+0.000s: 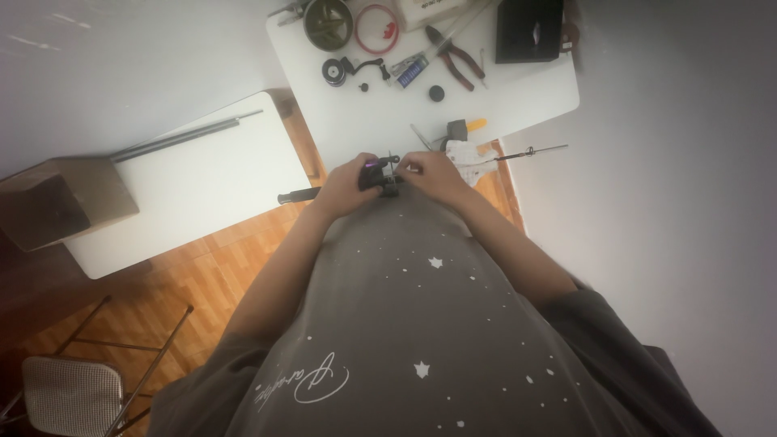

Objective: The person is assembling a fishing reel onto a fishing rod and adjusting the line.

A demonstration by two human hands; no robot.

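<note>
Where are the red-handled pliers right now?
In the head view, the red-handled pliers lie on the white table, upper centre-right, between the black box and the red ring.

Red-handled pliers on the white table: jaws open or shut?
Cannot tell. The pliers lie flat with handles slightly spread, but the jaw tips are too small and blurred to judge.

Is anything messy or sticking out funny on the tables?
Yes, a little. A thin metal rod pokes out past the right edge of the white table. A long dark pole lies slanted across the other white table. The left hand and right hand grip a small black part.
</note>
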